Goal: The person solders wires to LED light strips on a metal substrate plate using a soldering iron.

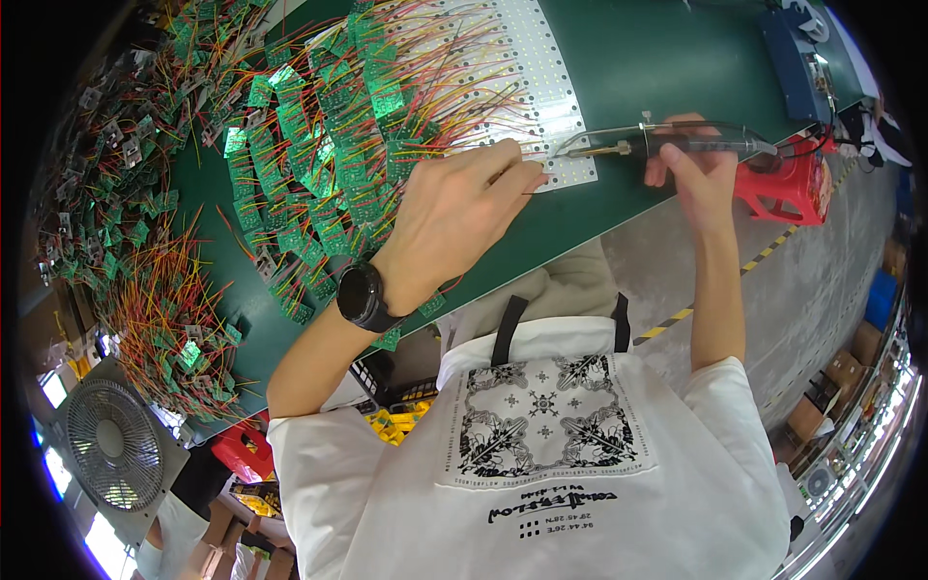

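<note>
My right hand (698, 166) is wrapped round a soldering iron (619, 148) with a dark handle and a thin feed tube alongside. Its tip points left, at the near right corner of a white panel (559, 92) dotted with small pads. My left hand (464, 208), with a black watch (360, 295) on its wrist, rests by the panel's near edge. Its fingers are pinched together, and what is between them is hidden. Beside that hand, green circuit boards (333, 174) lie in rows, their red and yellow wires (474, 92) reaching over the panel.
A heap of wired boards (164, 329) covers the left of the green table (667, 58). A blue machine (797, 63) stands at the far right. A red stool (793, 188) is beyond the right table edge. A fan (111, 440) stands at the lower left.
</note>
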`<state>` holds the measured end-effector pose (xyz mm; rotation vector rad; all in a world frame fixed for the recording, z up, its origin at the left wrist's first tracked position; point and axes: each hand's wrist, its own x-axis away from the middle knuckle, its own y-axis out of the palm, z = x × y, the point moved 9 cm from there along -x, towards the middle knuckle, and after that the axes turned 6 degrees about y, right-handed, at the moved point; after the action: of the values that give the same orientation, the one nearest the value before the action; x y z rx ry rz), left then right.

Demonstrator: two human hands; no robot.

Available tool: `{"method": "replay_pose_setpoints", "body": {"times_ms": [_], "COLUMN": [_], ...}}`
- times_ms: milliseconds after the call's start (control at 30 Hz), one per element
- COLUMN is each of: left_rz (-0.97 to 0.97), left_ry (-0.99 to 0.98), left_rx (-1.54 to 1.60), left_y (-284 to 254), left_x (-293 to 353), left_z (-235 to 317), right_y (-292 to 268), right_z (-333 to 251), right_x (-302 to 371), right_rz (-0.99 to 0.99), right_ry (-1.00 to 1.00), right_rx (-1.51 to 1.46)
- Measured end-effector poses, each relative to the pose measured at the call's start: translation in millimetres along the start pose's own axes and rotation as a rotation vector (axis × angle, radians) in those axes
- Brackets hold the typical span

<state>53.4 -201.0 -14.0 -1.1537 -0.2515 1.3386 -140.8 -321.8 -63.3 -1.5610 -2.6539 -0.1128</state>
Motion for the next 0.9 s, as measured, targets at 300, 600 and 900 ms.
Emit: {"method": "replay_pose_setpoints", "body": {"times_ms": [300, 600, 900], "left_rz": [-0.001, 0.030, 0.030], "left_ry": [-0.033, -0.040, -0.047], "left_rx": [-0.026, -0.008, -0.011], "left_y": [6.2, 3.5, 4.4], "left_x": [2.9, 2.9, 4.3], "left_z": [-7.8, -8.0, -9.0], "right_y": [0.6, 3.4, 4.4], "right_z": [-0.1, -1.3, -1.2], "right_x": [0.0, 0.0, 0.2], "right_rz": [-0.080, -0.115, -0.115], "right_ry": [-0.024, -0.034, -0.044], "right_rx": [-0.018, -0.008, -0.006]}}
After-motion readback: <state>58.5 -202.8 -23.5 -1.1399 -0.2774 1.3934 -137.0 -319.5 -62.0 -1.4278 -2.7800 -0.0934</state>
